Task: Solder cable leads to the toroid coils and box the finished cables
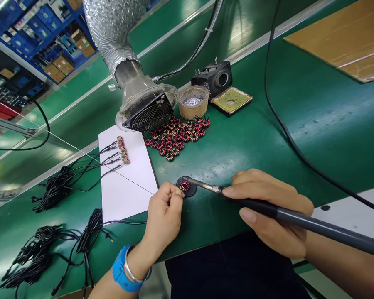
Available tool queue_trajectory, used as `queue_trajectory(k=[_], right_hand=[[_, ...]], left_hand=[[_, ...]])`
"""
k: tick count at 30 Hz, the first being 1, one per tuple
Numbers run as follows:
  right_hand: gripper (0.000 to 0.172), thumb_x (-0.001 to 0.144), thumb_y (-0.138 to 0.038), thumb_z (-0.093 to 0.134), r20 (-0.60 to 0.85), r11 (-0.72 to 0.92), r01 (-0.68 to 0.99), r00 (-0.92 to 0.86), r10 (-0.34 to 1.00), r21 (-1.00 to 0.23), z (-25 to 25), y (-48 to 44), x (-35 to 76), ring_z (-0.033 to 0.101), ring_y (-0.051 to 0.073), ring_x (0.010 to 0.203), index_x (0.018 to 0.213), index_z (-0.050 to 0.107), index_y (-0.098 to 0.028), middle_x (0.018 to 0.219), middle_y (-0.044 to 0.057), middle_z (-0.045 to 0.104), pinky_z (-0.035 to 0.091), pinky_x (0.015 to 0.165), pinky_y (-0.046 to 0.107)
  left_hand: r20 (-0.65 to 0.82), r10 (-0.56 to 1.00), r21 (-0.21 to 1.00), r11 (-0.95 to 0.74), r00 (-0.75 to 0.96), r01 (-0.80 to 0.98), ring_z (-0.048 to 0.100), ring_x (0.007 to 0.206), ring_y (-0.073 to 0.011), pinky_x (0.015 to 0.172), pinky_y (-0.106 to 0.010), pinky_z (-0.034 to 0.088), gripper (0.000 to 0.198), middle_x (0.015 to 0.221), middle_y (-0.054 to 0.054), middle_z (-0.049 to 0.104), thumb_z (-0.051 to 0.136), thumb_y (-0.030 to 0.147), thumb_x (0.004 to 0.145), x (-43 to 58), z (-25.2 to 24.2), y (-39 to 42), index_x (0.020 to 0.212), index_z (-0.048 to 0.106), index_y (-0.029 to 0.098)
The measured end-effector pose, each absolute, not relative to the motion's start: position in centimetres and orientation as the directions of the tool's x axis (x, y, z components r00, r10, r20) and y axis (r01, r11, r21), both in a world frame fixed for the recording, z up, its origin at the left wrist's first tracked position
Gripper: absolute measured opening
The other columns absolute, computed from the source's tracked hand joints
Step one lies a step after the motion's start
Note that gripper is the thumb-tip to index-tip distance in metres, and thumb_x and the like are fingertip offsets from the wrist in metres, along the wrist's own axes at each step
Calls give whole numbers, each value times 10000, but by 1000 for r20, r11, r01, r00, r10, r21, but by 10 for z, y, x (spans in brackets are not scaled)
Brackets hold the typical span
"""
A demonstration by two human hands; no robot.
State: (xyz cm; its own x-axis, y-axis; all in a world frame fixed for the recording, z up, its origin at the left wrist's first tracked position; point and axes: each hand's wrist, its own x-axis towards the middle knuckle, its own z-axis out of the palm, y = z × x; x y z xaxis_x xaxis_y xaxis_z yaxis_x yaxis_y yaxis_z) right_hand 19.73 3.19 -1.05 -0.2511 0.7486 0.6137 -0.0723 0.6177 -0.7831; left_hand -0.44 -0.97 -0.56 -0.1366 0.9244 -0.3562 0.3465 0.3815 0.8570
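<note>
My right hand (271,207) is closed round a soldering iron (286,216) with a dark handle. The iron's metal tip reaches to a small red-and-black wound ring coil (185,185), which lies on a round black pad (190,192). At the coil's left edge my left hand (166,209) pinches a thin wire, its yellowish end just showing at the fingertips. A black cable (124,222) and a fine strand (127,178) from the upper left both run to this hand; its fingers hide how they are held.
Behind the pad lies a heap of ring coils (177,135), under a fume extractor (148,110). A solder pot (193,101), an iron stand (216,79) and a yellow sponge (232,99) stand beyond. White paper (127,195) bears wired coils (123,151); black cable bundles (37,253) lie left.
</note>
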Motion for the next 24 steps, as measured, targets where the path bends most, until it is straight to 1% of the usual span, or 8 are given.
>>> queue_trajectory(k=[3, 6, 8, 11, 15, 18, 20, 24], right_hand=[[383, 808, -132, 536, 614, 611, -78, -184, 768, -788, -15, 32, 195, 582, 191, 663, 1158, 659, -226, 790, 56, 633, 481, 557, 351], [391, 877, -149, 528, 569, 566, -67, -153, 808, -822, -18, 37, 189, 561, 145, 579, 1251, 599, -239, 771, 18, 638, 484, 521, 297], [347, 896, -115, 533, 554, 574, 19, -235, 799, -819, -18, 44, 182, 566, 114, 566, 1216, 601, -229, 770, -2, 650, 492, 543, 250], [212, 899, -106, 536, 567, 675, 132, -439, 697, -726, -17, 56, 171, 600, 120, 673, 1053, 639, -210, 814, 13, 656, 490, 626, 223], [175, 940, -181, 499, 485, 731, 181, -641, 595, -658, -20, 68, 161, 528, 123, 659, 1037, 638, -226, 787, 12, 568, 433, 610, 218], [170, 965, -233, 478, 473, 753, 174, -684, 556, -634, -21, 72, 158, 486, 122, 649, 1023, 637, -220, 764, 3, 516, 402, 614, 221], [191, 975, -227, 450, 482, 768, 163, -693, 536, -620, -22, 73, 158, 469, 126, 643, 1015, 637, -218, 750, -1, 497, 381, 605, 227], [221, 974, -201, 429, 534, 804, 100, -698, 477, -586, -22, 71, 159, 457, 138, 654, 1099, 608, -232, 753, -1, 493, 352, 597, 241]], left_hand=[[-371, 920, 864, 393, -130, 316, 276, 486, -83, 463, -196, 223, 217, 521, 84, 330, 431, 317, 938, -5, -5, -9, 780, 514, 195], [-419, 904, 868, 426, -83, 255, 273, 467, -81, 451, -197, 215, 233, 502, 87, 335, 422, 341, 946, -5, 1, -7, 799, 520, 189], [-437, 898, 872, 435, -45, 225, 284, 463, -81, 453, -197, 224, 249, 492, 86, 352, 421, 364, 951, -6, 5, -5, 813, 522, 183], [-427, 904, 882, 420, -12, 214, 301, 469, -80, 465, -199, 241, 275, 498, 80, 378, 430, 399, 955, -8, 9, -4, 825, 525, 176], [-427, 904, 889, 414, 26, 193, 298, 469, -80, 474, -209, 247, 284, 508, 81, 377, 419, 404, 966, -12, 8, -5, 830, 518, 175], [-426, 902, 888, 405, 61, 216, 314, 484, -85, 489, -220, 257, 281, 517, 80, 374, 404, 392, 978, -13, 6, -7, 842, 514, 173], [-424, 902, 883, 393, 76, 256, 339, 505, -92, 505, -228, 273, 280, 537, 74, 389, 389, 392, 988, -13, 7, -8, 861, 511, 175], [-399, 912, 873, 345, 99, 344, 394, 562, -105, 556, -242, 316, 299, 593, 53, 443, 357, 402, 1004, -12, 13, -9, 835, 479, 187]])
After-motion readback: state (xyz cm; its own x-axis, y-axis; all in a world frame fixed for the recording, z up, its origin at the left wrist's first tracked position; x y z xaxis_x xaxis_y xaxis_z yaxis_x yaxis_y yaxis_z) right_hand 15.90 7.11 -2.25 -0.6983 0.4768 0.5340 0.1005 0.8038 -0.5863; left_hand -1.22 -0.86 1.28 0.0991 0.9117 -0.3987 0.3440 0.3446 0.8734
